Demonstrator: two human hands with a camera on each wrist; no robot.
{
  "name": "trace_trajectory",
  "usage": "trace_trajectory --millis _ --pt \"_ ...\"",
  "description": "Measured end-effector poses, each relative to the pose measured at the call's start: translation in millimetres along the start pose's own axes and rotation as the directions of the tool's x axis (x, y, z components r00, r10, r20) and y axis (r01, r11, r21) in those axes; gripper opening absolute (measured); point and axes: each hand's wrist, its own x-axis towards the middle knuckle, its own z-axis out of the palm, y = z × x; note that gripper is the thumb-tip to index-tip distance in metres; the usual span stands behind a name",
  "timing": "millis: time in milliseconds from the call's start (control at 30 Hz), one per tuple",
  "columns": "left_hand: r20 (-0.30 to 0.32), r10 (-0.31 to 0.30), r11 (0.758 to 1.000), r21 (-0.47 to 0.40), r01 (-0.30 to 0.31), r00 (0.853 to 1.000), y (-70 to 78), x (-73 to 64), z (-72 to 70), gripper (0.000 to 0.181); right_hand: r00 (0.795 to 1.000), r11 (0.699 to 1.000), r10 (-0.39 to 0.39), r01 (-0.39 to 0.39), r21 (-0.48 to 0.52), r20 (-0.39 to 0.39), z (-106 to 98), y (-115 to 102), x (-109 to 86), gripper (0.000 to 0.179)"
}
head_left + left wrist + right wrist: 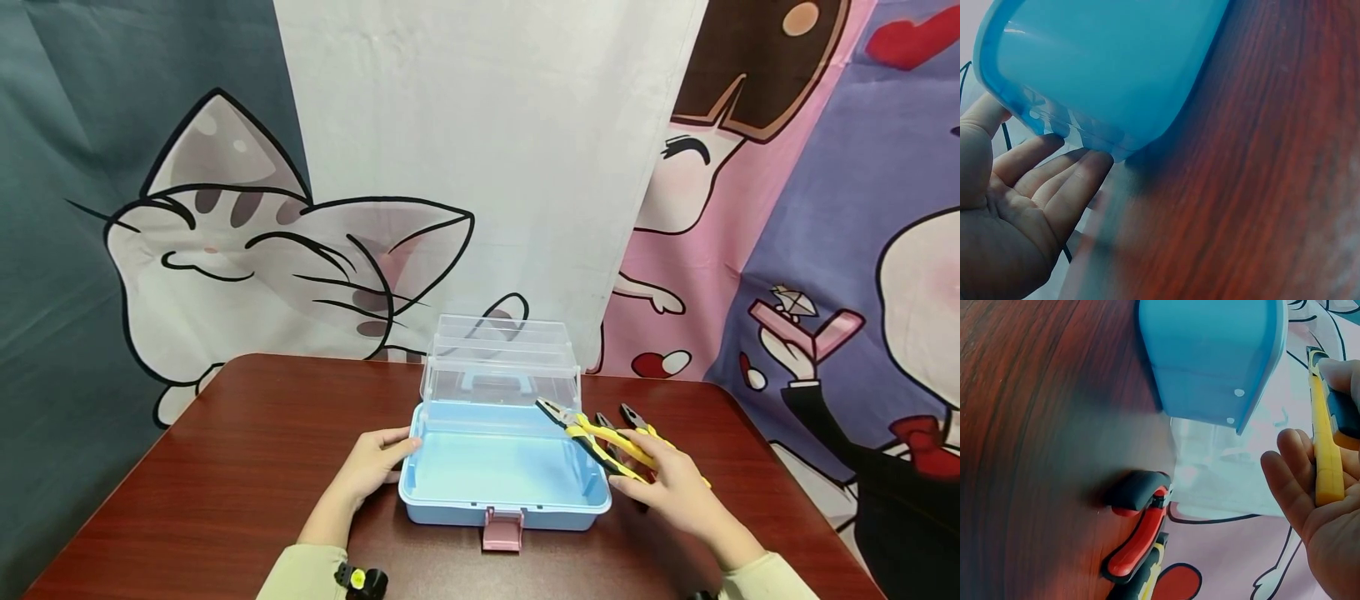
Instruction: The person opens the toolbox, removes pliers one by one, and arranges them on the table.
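A light-blue toolbox (495, 467) with a clear raised lid (502, 379) and a pink front latch (502, 531) stands on the table, its inside bare. My left hand (375, 462) grips its left wall, thumb at the rim and fingers along the outer side (1088, 169). In my right hand (667, 479) are combination pliers (577, 423) with yellow-and-black handles. Their metal nose points left over the box's right part, above the floor of the box. Thumb and fingers hold the handles (1329, 469).
Right of the box, partly hidden by my right hand, lie red-and-black handled pliers (1138, 544) and another yellow-and-black pair (633, 417). The dark red-brown table (247, 467) ends at a cartoon-printed cloth (487, 167) behind.
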Motion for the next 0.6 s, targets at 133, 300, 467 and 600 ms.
trace_trajectory --millis 133,300,467,600 --pt "-0.002 0.005 1.0 0.001 -0.005 1.0 -0.1 0.0 -0.6 0.053 1.0 1.0 0.003 -0.003 0.005 -0.021 -1.0 3.1 -1.3 0.06" --pt "0.006 0.009 1.0 -0.005 -0.009 1.0 -1.3 1.1 -1.0 0.053 0.997 0.999 -0.012 0.009 -0.048 -0.07 -1.6 7.6 -3.1 0.061" --pt "0.002 0.004 1.0 -0.006 -0.004 1.0 -1.5 1.4 -0.7 0.053 0.992 0.996 -0.043 0.033 -0.084 -0.123 -2.9 11.5 -5.3 0.061" --pt "0.001 -0.003 1.0 -0.008 0.003 1.0 -1.3 1.3 -0.7 0.053 0.991 0.996 -0.027 0.015 -0.092 -0.129 -6.1 14.7 -6.4 0.061"
